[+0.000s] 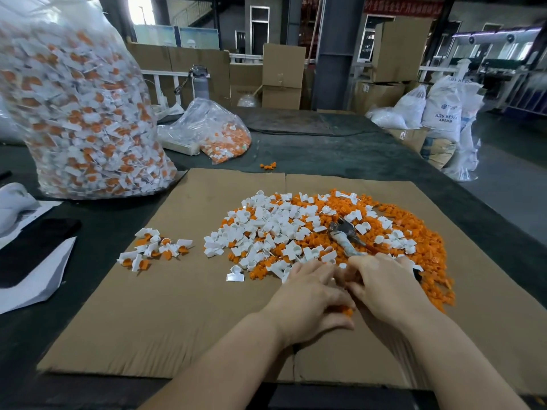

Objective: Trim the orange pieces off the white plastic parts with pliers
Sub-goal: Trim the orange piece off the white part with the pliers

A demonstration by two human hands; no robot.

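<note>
- Pliers (344,235): lie across the near right part of the mixed pile on the cardboard sheet (192,306), head pointing far-left, wrapped handles running near-right under the right hand (384,288).
- Right hand: fingers curl over the handle ends; a full grip cannot be confirmed.
- Left hand (307,294): fingers curled, an orange piece (347,312) showing at the thumb; the part held is mostly hidden.
- White plastic parts (266,229): judged light, stiff and smooth, likely to slip or scatter if nudged. Pinch each by its flat white tab, leaving the orange end clear for the cut.
- Untrimmed parts (154,250): small cluster to the left on the cardboard, well apart from the pile.
- Orange offcuts (414,241): small and loose, spread through the right of the pile; expect trimmed bits to fly.
- Large clear bag (80,113): stands far left on the tabletop (325,152), packed with more parts.
</note>
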